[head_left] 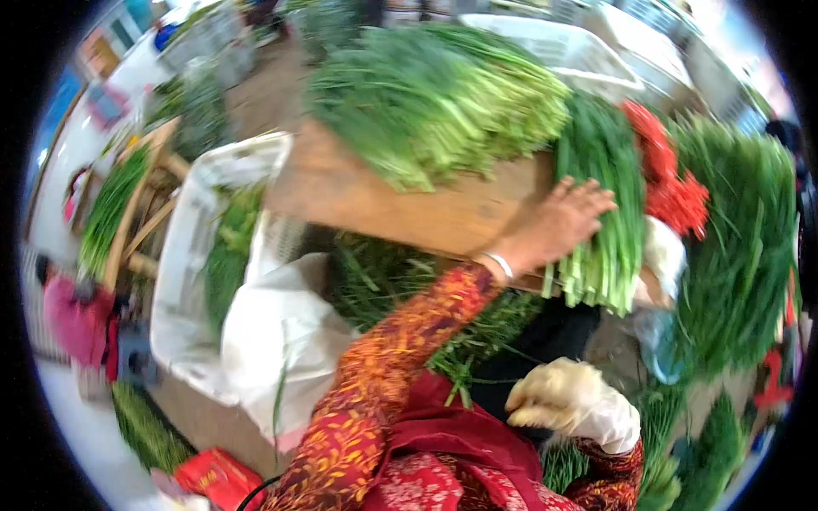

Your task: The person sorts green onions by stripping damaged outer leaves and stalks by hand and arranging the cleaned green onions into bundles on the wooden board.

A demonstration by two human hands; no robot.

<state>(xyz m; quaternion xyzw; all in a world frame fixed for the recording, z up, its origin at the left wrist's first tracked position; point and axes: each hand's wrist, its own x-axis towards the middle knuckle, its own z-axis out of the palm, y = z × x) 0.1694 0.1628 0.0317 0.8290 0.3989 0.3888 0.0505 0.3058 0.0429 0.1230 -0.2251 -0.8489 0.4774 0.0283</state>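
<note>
My bare left hand [567, 220] reaches across the wooden board [400, 200], its spread fingers lying on the left side of a bundle of long green stalks [609, 179]. The bundle's pale ends point toward me over the board's front edge. Low on the right, near my lap, my right hand [571, 402] wears a pale glove; its fingers are curled and blurred, and whatever they may hold cannot be made out. A large pile of leafy stalks [443, 102] rests on the far part of the board.
Red ties [660, 170] hang right of the bundle, beside more tall greens [733, 238]. A white crate [183, 281] and white sack [281, 332] are at left. Loose trimmings [383, 281] lie below the board. A person in pink [81, 319] is far left.
</note>
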